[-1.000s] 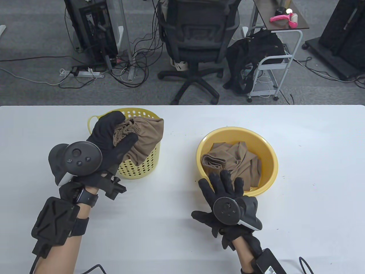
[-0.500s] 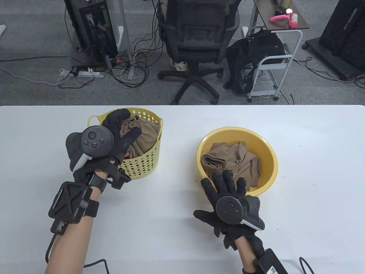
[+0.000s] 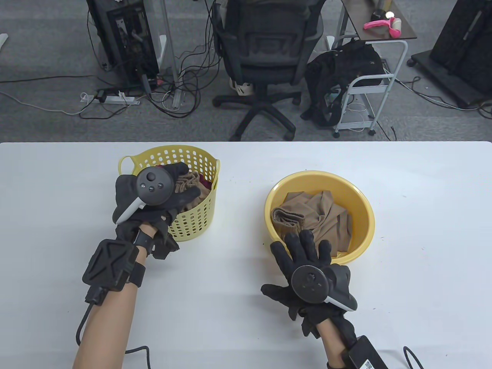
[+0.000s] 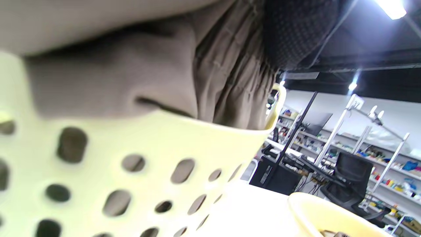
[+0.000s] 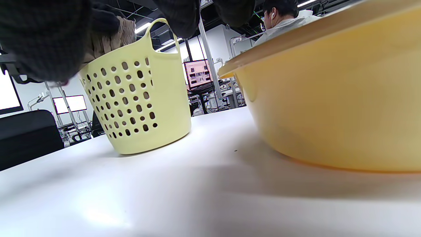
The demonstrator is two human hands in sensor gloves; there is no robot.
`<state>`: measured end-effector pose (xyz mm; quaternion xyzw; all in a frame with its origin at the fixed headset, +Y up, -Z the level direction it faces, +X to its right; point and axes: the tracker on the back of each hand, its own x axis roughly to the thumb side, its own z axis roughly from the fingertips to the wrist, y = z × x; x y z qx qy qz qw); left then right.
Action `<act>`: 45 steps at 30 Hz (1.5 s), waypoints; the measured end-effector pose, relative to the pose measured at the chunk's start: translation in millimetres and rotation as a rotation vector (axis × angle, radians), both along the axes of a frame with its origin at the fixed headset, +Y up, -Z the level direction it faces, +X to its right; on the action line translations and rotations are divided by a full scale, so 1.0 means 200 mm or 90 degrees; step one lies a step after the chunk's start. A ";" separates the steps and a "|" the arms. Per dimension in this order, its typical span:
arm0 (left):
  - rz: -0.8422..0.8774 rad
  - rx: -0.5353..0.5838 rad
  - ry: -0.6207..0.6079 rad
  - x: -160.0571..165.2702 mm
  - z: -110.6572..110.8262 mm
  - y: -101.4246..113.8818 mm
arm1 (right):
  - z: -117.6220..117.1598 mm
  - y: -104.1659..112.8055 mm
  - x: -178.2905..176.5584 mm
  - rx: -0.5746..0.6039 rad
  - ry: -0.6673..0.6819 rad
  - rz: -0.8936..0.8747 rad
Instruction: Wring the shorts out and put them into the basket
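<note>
A pale yellow perforated basket point(image 3: 200, 161) stands left of centre on the white table. My left hand point(image 3: 180, 184) reaches down into it, fingers and thumb gripping the bunched waistband of brown shorts point(image 3: 189, 183); in the left wrist view the shorts point(image 4: 184, 79) hang just above the basket rim point(image 4: 171, 125). A yellow basin point(image 3: 361, 207) to the right holds more brown shorts point(image 3: 319, 215). My right hand point(image 3: 303, 246) lies with straight, spread fingers on the basin's near rim, holding nothing. The right wrist view shows the basket point(image 5: 138, 98) and the basin wall point(image 5: 329, 98).
The table's far edge point(image 3: 246, 143) runs behind both containers; an office chair point(image 3: 265, 50) and a small cart point(image 3: 369, 77) stand on the floor beyond. A person point(image 5: 283, 16) sits in the background of the right wrist view. Cables trail off both wrists at the near edge.
My left hand has moved right and down into the basket, taking the shorts inside; the cloth that draped over the rim is now in the basket. The right hand has barely moved.
</note>
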<state>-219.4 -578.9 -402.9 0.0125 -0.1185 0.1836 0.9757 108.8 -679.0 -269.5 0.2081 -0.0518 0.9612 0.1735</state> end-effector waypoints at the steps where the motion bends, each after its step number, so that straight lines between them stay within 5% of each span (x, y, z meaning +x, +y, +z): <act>1: -0.011 -0.001 0.003 0.00 0.00 -0.01 | 0.00 0.00 0.00 0.000 0.001 0.000; 19: -0.129 -0.107 -0.013 0.05 -0.09 -0.13 | 0.00 0.00 0.01 0.000 -0.002 -0.004; 26: -0.150 -0.076 -0.010 0.05 -0.07 -0.09 | 0.01 0.00 0.01 -0.003 -0.003 -0.006; 40: -0.207 0.033 -0.087 0.12 0.25 0.17 | 0.01 0.00 0.00 -0.001 0.006 -0.011; 45: -0.233 0.060 -0.138 0.21 0.43 0.16 | 0.02 0.00 0.00 -0.003 0.011 -0.010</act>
